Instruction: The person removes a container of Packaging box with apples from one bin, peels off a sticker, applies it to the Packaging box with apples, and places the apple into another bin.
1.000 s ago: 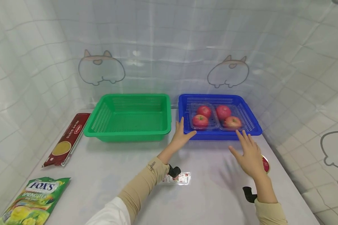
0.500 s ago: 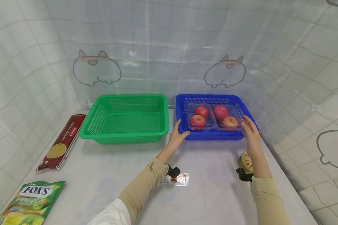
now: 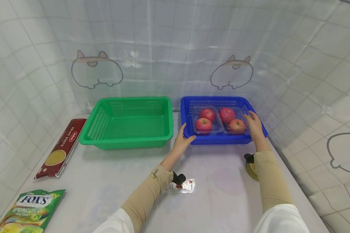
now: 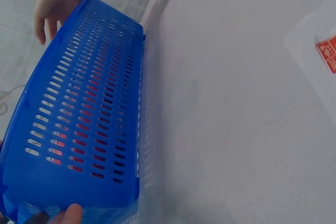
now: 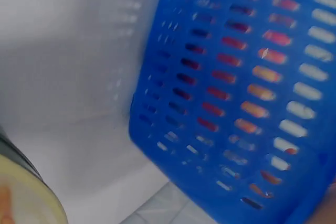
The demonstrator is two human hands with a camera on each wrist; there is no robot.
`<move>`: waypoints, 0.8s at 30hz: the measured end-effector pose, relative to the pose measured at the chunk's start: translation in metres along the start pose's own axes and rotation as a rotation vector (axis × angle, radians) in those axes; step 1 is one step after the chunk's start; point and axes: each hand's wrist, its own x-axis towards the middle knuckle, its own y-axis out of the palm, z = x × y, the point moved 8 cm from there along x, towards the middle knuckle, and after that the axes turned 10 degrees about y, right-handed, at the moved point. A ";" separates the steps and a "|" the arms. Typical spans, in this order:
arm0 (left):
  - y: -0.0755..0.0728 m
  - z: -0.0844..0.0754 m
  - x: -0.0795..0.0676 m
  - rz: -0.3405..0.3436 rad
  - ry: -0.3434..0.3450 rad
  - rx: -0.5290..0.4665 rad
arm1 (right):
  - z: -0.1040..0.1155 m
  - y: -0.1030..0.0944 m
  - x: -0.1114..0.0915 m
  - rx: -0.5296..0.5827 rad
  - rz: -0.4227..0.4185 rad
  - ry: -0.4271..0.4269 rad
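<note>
A blue slotted basket (image 3: 221,139) holds two clear plastic boxes of red apples (image 3: 204,125). My left hand (image 3: 180,144) is at its front left corner, with the fingers along the left side and the thumb by the front wall. In the left wrist view, fingertips (image 4: 73,213) lie against the basket's end. My right hand (image 3: 255,126) is over the right rim, its fingers reaching inside beside the right-hand apple box (image 3: 246,129). The left wrist view shows these fingers hanging loosely past the rim. Whether they touch the box cannot be told.
A green basket (image 3: 125,142) stands left of the blue one. A dark red pasta packet (image 3: 62,145) and a green Fox's candy bag (image 3: 32,210) lie at the left. A round tin (image 3: 251,171) is under my right forearm, and a small printed packet (image 3: 186,186) lies in front.
My right hand has moved forward from in front of the blue basket to over its right rim. My left hand has come slightly closer to the left corner. The baskets stay put.
</note>
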 end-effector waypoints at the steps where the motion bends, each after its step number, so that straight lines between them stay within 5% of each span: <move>1: 0.000 0.001 0.000 0.002 -0.002 -0.001 | -0.001 0.000 0.003 -0.027 -0.002 -0.001; 16: 0.001 0.002 0.001 -0.007 -0.001 -0.032 | 0.002 0.007 0.017 -0.333 -0.032 0.009; 24: 0.001 0.002 0.002 -0.012 -0.003 -0.024 | -0.009 0.015 0.024 -0.403 0.089 0.098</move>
